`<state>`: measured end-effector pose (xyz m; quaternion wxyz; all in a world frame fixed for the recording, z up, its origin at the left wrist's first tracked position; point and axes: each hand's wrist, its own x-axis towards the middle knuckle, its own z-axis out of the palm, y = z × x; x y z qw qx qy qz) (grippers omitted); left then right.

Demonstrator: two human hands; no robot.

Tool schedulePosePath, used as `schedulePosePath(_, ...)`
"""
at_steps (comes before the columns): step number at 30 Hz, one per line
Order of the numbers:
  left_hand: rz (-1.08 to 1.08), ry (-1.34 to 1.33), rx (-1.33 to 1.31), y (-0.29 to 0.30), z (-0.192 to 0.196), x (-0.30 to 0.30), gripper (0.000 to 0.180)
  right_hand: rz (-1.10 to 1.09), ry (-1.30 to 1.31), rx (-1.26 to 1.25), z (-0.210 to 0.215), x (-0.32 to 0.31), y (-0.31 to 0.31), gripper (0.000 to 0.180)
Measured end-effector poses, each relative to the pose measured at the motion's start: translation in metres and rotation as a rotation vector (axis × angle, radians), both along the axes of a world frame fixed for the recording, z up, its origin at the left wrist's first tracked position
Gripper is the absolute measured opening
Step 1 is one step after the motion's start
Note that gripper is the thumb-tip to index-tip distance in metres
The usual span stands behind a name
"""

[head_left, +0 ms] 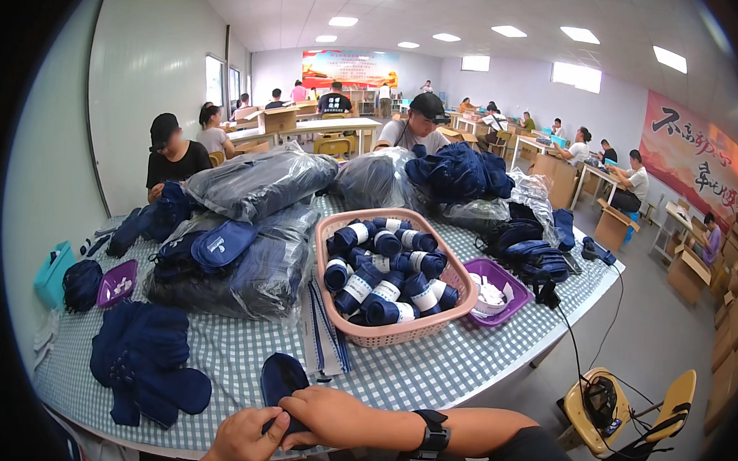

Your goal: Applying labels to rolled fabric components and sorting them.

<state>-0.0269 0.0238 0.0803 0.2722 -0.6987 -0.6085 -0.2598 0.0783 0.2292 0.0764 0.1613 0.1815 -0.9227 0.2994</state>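
Note:
At the near table edge both my hands hold one dark navy sock flat on the checked tablecloth. My left hand grips its near end from below. My right hand, with a black watch on the wrist, lies across the same end from the right. Just beyond stands a pink plastic basket filled with several rolled navy socks in white paper bands. A flat bundle of striped paper bands lies left of the basket.
A heap of loose navy socks lies at the left. Clear bags of dark goods are stacked behind. Two purple trays sit on the table. People work across the table and at tables further back. A yellow chair stands right.

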Motion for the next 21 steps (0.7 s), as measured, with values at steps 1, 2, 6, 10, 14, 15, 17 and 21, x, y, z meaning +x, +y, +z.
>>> schedulePosePath(1, -0.007, -0.024, 0.002, -0.001, -0.002, 0.001, 0.048, 0.008, -0.002, 0.033, -0.001, 0.003, 0.000, 0.060)
schedulePosePath(2, -0.014, -0.048, 0.003, -0.002, -0.003, 0.002, 0.049, 0.018, 0.038, 0.020, -0.003, 0.006, -0.001, 0.061)
schedulePosePath(6, -0.022, -0.152, -0.012, -0.005, -0.010, 0.006, 0.051, 0.039, 0.095, 0.056, -0.006, 0.017, -0.002, 0.065)
schedulePosePath(10, -0.063, -0.375, -0.023, -0.004, -0.015, 0.010, 0.050, 0.078, 0.265, 0.065, -0.007, 0.025, 0.000, 0.065)
schedulePosePath(14, -0.060, -0.488, 0.005, -0.005, -0.017, 0.013, 0.046, 0.058, 0.426, 0.117, -0.006, 0.031, -0.002, 0.054)
schedulePosePath(15, -0.049, -0.505, -0.007, -0.006, -0.017, 0.014, 0.045, 0.047, 0.462, 0.127, -0.007, 0.032, -0.002, 0.052)
schedulePosePath(17, -0.042, -0.559, -0.029, -0.008, -0.017, 0.015, 0.043, 0.037, 0.500, 0.129, -0.009, 0.032, -0.004, 0.050)
schedulePosePath(21, -0.029, -0.683, -0.105, -0.008, -0.011, 0.019, 0.037, 0.046, 0.485, 0.110, -0.019, 0.031, -0.008, 0.051)
